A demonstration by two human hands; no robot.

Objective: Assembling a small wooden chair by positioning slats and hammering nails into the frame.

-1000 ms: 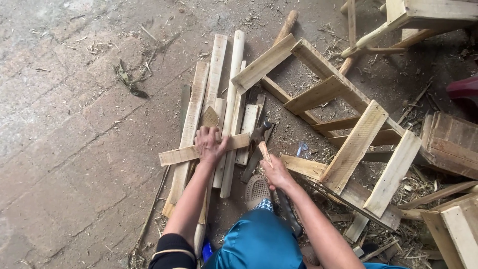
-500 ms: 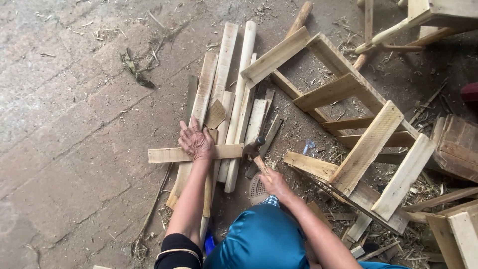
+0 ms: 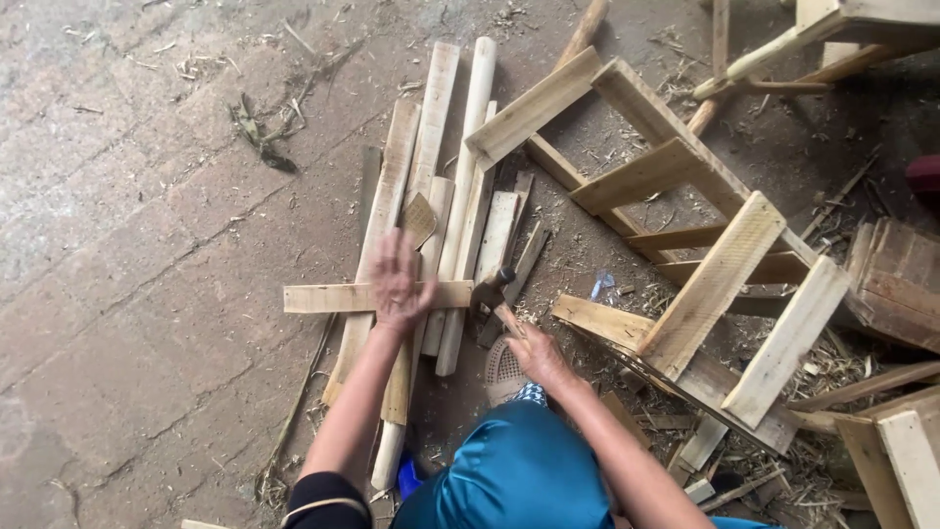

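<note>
My left hand (image 3: pixel 399 281) lies flat, fingers spread, on a short wooden slat (image 3: pixel 333 297) set crosswise over a row of long pale planks (image 3: pixel 431 186) on the concrete ground. My right hand (image 3: pixel 537 355) grips the wooden handle of a hammer (image 3: pixel 490 290). The hammer's dark head sits at the right end of the crosswise slat, touching or just above it. My blue-clad knee fills the bottom middle of the view.
A slatted wooden frame (image 3: pixel 705 264) lies tilted to the right of the planks. More wooden pieces and a crate (image 3: pixel 896 284) stand at the far right amid wood chips. A small white perforated object (image 3: pixel 501 364) lies under my right wrist. Bare concrete (image 3: pixel 137 245) stretches left.
The hammer head has come down from above the planks to the slat's right end. My left hand stays pressed on the slat, its fingers blurred now.
</note>
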